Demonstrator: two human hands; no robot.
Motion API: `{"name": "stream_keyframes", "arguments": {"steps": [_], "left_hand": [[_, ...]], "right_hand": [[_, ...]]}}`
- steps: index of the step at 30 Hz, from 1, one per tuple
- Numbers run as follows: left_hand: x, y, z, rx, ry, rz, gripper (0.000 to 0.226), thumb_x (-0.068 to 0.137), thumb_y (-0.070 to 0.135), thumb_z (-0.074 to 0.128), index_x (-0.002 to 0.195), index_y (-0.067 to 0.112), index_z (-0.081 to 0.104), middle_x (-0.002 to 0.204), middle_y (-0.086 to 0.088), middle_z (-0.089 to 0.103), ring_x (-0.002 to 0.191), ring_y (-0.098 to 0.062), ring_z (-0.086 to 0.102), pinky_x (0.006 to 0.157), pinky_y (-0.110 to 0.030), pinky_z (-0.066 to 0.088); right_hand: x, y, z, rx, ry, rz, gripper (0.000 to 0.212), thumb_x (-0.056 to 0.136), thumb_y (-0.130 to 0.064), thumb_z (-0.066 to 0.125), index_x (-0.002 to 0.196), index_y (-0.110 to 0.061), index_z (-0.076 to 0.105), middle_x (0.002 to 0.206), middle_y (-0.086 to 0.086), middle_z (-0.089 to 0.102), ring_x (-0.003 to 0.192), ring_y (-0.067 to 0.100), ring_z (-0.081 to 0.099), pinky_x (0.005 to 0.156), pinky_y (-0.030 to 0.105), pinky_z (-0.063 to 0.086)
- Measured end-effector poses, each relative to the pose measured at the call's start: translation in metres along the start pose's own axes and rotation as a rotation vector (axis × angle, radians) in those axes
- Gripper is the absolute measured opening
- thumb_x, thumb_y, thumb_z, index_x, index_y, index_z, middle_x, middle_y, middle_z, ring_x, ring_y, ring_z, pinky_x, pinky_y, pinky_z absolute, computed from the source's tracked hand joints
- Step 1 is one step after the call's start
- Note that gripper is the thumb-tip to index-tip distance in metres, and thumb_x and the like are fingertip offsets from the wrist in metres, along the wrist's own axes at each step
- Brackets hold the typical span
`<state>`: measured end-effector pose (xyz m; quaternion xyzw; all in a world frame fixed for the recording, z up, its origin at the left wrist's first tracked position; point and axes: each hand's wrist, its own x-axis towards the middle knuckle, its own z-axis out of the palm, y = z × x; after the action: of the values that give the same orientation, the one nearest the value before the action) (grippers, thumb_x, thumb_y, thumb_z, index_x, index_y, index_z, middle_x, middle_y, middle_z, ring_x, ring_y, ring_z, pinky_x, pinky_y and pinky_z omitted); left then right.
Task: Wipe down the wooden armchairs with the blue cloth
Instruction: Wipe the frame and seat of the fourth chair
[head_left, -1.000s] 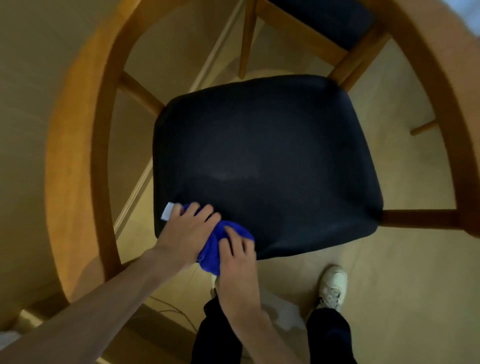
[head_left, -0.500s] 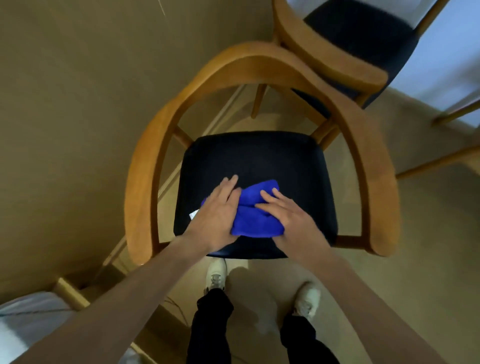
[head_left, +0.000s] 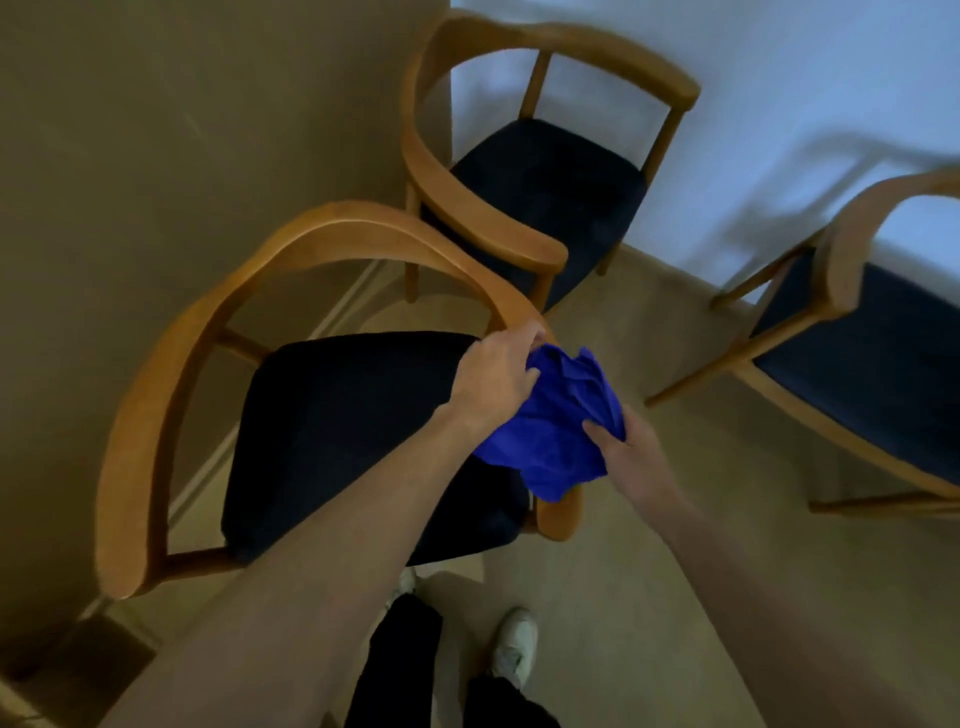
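The blue cloth (head_left: 556, 426) is bunched up over the right armrest of the nearest wooden armchair (head_left: 156, 395), which has a dark seat cushion. My left hand (head_left: 493, 379) grips the cloth's upper left part, close to the armrest. My right hand (head_left: 631, 457) holds the cloth's lower right edge, thumb on top. A second armchair (head_left: 519, 171) stands behind it by the wall. A third armchair (head_left: 841, 291) is at the right edge, partly out of frame.
A beige wall rises on the left and a pale wall at the back right. Carpeted floor (head_left: 675, 519) lies between the chairs. My legs and white shoes (head_left: 514, 649) are at the bottom, close to the front of the nearest chair.
Both hands lifted the cloth off the seat cushion and carried it right, onto the chair's right armrest. The cloth went from flat to bunched. My view pulled back and turned right.
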<state>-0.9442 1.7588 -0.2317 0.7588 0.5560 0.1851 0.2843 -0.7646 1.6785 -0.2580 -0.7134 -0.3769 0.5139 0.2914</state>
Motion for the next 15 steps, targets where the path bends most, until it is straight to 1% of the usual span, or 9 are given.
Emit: {"name": "stream_keyframes", "arguments": {"steps": [2,3,4,6,9,11,13,14,15], "left_hand": [[0.006,-0.012,0.029,0.023,-0.136,-0.016,0.044,0.087,0.025,0.069,0.127,0.017,0.051,0.120,-0.002,0.060,0.111,-0.021,0.056,0.092,-0.036,0.049],[0.004,-0.020,0.045,0.032,-0.175,-0.026,0.047,0.086,0.027,0.069,0.128,0.017,0.051,0.124,-0.003,0.057,0.113,-0.021,0.054,0.094,-0.037,0.049],[0.000,-0.028,0.061,0.042,-0.182,-0.040,0.050,0.086,0.029,0.069,0.130,0.017,0.049,0.129,-0.003,0.053,0.117,-0.021,0.051,0.096,-0.035,0.047],[-0.017,-0.040,0.085,-0.020,-0.148,-0.102,0.062,0.085,0.034,0.068,0.139,0.018,0.041,0.142,-0.004,0.040,0.127,-0.022,0.042,0.102,-0.032,0.040],[-0.042,-0.053,0.106,-0.327,-0.026,-0.294,0.080,0.082,0.035,0.070,0.148,0.030,0.025,0.156,0.001,0.015,0.140,-0.017,0.020,0.106,-0.028,0.028],[-0.054,-0.067,0.111,-0.569,-0.011,-0.424,0.080,0.081,0.022,0.068,0.144,0.045,0.025,0.152,0.011,0.017,0.139,-0.010,0.027,0.098,-0.018,0.038],[-0.061,-0.082,0.111,-0.585,-0.122,-0.364,0.093,0.080,0.003,0.065,0.141,0.058,0.022,0.152,0.014,0.013,0.126,0.009,0.038,0.077,-0.007,0.047],[-0.063,-0.088,0.110,-0.526,-0.194,-0.303,0.102,0.080,-0.004,0.064,0.141,0.062,0.017,0.155,0.013,0.004,0.116,0.019,0.041,0.074,-0.005,0.047],[-0.061,-0.092,0.108,-0.460,-0.243,-0.246,0.106,0.081,-0.007,0.064,0.142,0.062,0.012,0.158,0.011,-0.004,0.109,0.022,0.044,0.077,-0.007,0.049]], "right_hand": [[0.019,0.024,-0.004,-0.267,0.112,0.049,0.036,0.100,-0.024,0.054,0.134,-0.013,0.048,0.128,0.008,0.060,0.111,0.024,0.059,0.084,0.033,0.049],[0.026,0.036,-0.005,-0.396,0.191,0.065,0.047,0.099,-0.027,0.054,0.140,-0.008,0.041,0.136,0.012,0.054,0.117,0.027,0.056,0.093,0.037,0.047],[0.032,0.043,-0.006,-0.464,0.259,0.046,0.055,0.098,-0.029,0.055,0.144,-0.007,0.036,0.143,0.013,0.048,0.124,0.028,0.051,0.101,0.038,0.043],[0.037,0.051,-0.002,-0.452,0.293,-0.055,0.058,0.098,-0.035,0.054,0.147,-0.013,0.034,0.147,0.006,0.044,0.132,0.022,0.045,0.104,0.032,0.038],[0.037,0.048,0.006,-0.392,0.177,-0.182,0.064,0.088,-0.060,0.058,0.141,-0.029,0.040,0.140,-0.010,0.045,0.126,0.005,0.041,0.102,0.027,0.036],[0.031,0.048,0.009,-0.536,0.053,-0.332,0.074,0.077,-0.070,0.064,0.139,-0.035,0.043,0.148,-0.010,0.034,0.136,0.004,0.028,0.111,0.030,0.028],[0.026,0.053,0.009,-0.726,-0.044,-0.494,0.081,0.072,-0.064,0.072,0.141,-0.032,0.047,0.160,-0.003,0.022,0.147,0.018,0.018,0.116,0.039,0.022],[0.024,0.055,0.010,-0.769,-0.057,-0.529,0.078,0.073,-0.058,0.075,0.140,-0.028,0.051,0.161,0.001,0.021,0.147,0.023,0.020,0.117,0.043,0.023],[0.021,0.057,0.010,-0.775,-0.051,-0.542,0.071,0.075,-0.053,0.077,0.137,-0.025,0.056,0.160,0.004,0.023,0.146,0.026,0.023,0.116,0.045,0.026]]}}
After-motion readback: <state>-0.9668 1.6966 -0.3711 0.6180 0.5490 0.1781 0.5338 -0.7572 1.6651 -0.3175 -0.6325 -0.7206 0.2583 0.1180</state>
